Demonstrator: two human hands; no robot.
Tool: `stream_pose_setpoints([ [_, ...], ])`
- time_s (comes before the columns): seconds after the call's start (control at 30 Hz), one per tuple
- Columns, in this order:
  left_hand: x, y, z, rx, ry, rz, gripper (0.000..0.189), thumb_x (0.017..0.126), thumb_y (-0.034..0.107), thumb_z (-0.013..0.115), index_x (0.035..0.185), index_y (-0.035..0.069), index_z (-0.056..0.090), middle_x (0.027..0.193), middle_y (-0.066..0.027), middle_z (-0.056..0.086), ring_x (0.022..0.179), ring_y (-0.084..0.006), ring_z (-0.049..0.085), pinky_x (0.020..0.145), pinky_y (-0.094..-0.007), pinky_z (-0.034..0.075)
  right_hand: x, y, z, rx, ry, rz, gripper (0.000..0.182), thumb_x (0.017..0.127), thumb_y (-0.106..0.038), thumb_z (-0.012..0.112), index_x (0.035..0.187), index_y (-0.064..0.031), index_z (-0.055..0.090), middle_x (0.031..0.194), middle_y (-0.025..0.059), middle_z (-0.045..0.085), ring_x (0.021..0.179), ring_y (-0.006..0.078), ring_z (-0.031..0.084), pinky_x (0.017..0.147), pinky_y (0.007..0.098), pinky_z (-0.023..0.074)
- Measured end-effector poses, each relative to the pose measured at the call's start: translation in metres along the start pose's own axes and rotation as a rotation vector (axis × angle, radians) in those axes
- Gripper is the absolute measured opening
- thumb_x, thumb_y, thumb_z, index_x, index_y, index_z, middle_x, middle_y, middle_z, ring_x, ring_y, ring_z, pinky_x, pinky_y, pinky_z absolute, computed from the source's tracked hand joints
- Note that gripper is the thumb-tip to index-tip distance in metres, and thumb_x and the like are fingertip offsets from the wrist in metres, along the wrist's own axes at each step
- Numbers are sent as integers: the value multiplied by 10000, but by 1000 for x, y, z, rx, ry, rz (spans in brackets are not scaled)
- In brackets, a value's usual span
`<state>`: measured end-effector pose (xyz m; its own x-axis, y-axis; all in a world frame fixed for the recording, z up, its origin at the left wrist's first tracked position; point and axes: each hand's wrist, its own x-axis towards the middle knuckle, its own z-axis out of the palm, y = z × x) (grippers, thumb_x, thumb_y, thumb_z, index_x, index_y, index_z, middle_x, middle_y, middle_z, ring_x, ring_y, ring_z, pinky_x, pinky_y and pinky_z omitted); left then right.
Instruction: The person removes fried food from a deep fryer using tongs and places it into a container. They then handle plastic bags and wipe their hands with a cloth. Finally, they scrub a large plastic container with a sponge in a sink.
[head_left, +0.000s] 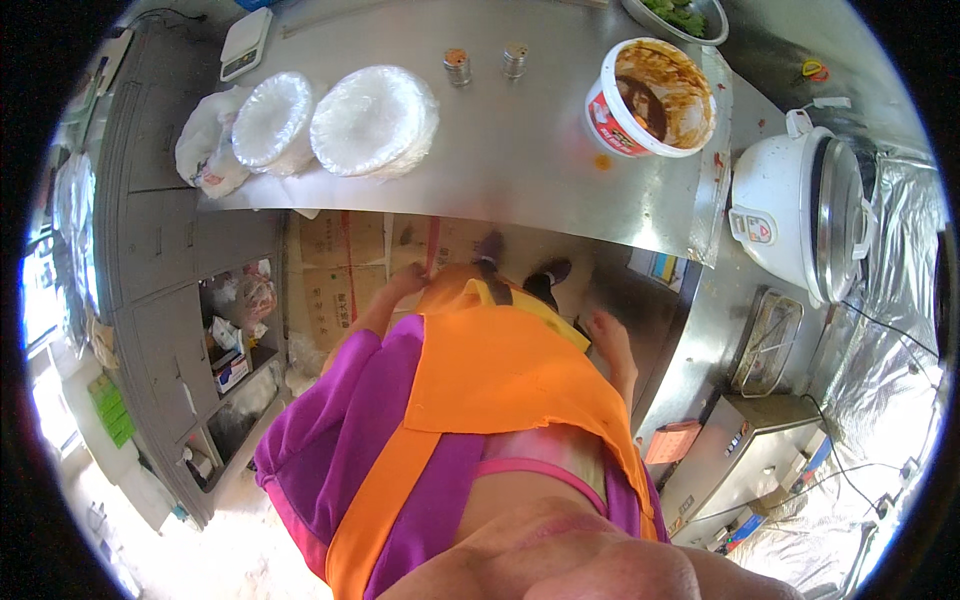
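My left hand (409, 279) hangs beside the orange apron (517, 367), fingers curled, close to its lower edge. On the other side, my right hand (606, 330) hangs low with bent fingers by the apron's side. Neither hand touches the steel worktop (517, 142) in front of me. On it stand two plastic-wrapped stacks of round disposable containers, a larger stack (373, 116) and a smaller stack (274, 124). Two small shakers, one with reddish contents (457, 67) and another (514, 61), stand farther back. A white plastic bucket (615, 112) holds dark brown sauce smeared up its wall.
A white electric cooker (780, 210) stands at right, near a wire-handled tray (769, 341) and a metal box appliance (739, 457). Behind the bucket is a steel bowl (712, 30) of leafy greens. A kitchen scale (246, 45) sits back left. Grey cabinets (161, 247) flank the left; cardboard (337, 255) lies below.
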<state>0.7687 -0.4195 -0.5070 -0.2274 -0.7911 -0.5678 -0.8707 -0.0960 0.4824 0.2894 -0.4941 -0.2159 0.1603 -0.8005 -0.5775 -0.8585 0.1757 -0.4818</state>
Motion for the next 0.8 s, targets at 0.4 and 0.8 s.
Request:
stream_pose_setpoints([
  [0.4, 105, 259, -440, 310, 788, 213, 435, 754, 136, 647, 1178, 105, 553, 1140, -161, 539, 1105, -362, 507, 890, -420, 466, -31, 22, 14, 55, 61, 214, 311, 876, -252, 546, 1094, -35, 597, 961, 185, 656, 905, 380, 622, 734, 448, 499],
  [0.8, 302, 239, -512, 392, 586, 299, 387, 775, 135, 637, 1149, 77, 561, 1212, -163, 522, 1079, -355, 532, 892, -444, 452, -36, 56, 32, 354, 241, 300, 364, 870, -279, 574, 1117, -16, 616, 1021, 191, 656, 960, 322, 635, 770, 388, 503],
])
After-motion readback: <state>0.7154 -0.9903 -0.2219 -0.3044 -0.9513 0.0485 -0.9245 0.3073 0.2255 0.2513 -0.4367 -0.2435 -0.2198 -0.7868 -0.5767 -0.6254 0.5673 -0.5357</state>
